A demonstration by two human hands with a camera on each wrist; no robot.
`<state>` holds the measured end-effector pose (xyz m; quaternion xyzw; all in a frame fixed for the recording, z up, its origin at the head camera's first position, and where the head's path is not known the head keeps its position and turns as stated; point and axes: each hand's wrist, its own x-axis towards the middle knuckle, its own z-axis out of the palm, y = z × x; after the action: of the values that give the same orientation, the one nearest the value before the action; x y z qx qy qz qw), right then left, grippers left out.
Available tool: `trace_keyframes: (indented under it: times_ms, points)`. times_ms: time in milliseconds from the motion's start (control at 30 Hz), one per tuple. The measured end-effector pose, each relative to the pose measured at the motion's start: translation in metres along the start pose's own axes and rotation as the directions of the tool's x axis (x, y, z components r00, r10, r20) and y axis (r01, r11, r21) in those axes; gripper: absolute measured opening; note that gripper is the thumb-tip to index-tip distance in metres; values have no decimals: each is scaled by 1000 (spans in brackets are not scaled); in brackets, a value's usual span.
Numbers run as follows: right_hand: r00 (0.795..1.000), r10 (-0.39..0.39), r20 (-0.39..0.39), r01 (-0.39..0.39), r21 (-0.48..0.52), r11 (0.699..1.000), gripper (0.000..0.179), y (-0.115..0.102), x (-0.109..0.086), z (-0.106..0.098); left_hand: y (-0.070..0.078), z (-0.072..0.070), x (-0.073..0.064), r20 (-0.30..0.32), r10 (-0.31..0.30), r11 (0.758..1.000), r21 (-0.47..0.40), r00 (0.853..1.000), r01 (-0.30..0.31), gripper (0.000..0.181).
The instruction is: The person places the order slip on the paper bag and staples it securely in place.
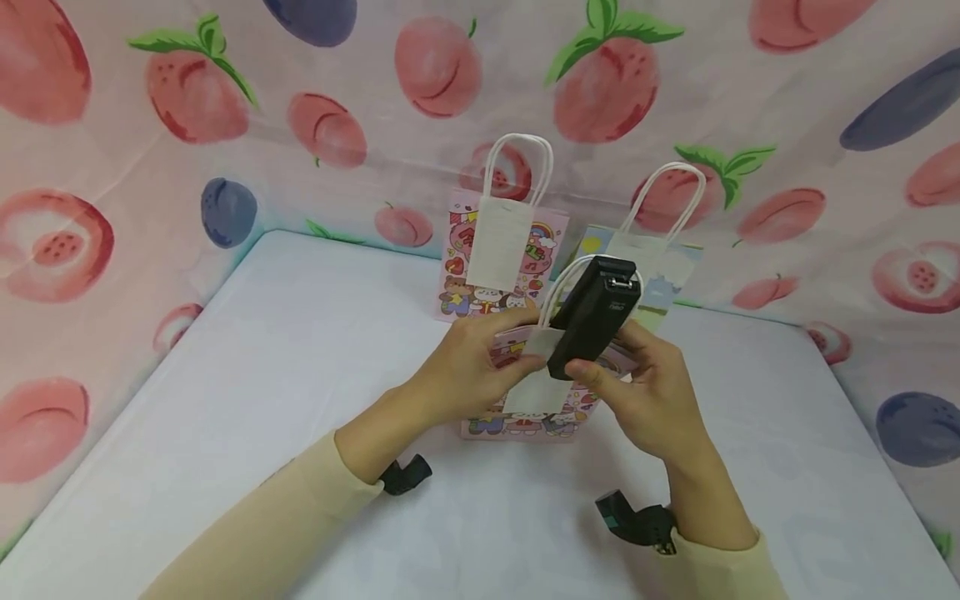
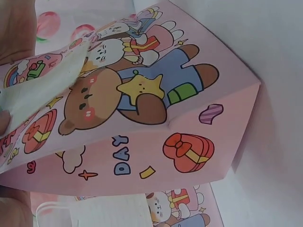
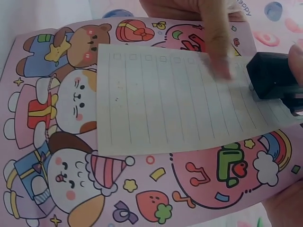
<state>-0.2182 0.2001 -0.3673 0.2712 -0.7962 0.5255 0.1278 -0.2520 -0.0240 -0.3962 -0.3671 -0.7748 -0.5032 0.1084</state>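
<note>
A pink cartoon gift bag (image 1: pixel 517 427) with white handles stands upright between the hands, a lined paper slip (image 3: pixel 156 101) lying against its front near the top. My left hand (image 1: pixel 480 362) pinches the slip and the bag's upper edge, thumb in front. My right hand (image 1: pixel 660 400) holds a black stapler (image 1: pixel 597 312) at the bag's top, its thumb on the stapler's lower end; some fingers are hidden behind the bag. In the right wrist view the stapler (image 3: pixel 270 73) overlaps the slip's upper end. The left wrist view shows the bag's side (image 2: pixel 142 165).
Behind stand another pink bag (image 1: pixel 452 308) with a white slip (image 1: pixel 498 246) and a landscape-printed bag (image 1: pixel 678 271), also with a slip. All are on a white table (image 1: pixel 300 333). A fruit-printed cloth (image 1: pixel 330 200) hangs behind it.
</note>
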Motion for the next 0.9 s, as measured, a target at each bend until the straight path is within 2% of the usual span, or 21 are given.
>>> trace_keyframes:
  times_ms: [133, 433, 600, 900]
  points:
    - [1000, -4, 15, 5, -20, 1000, 48, 0, 0, -3, 1, 0, 1, -6, -6, 999, -36, 1000, 6, 45]
    - [998, -33, 49, 35, -41, 999, 41, -1, 1, -10, 2, 0, 0, -13, -17, 997, -76, 1000, 16, 44]
    - [998, -38, 58, 41, -51, 998, 42, 0, 1, -12, 2, 1, 0, -18, -1, 996, -86, 1000, 0, 41]
    - [995, -70, 72, 67, 44, 997, 39, 4, 0, -15, 2, 3, -1, -19, 2, 995, -103, 1000, -4, 39]
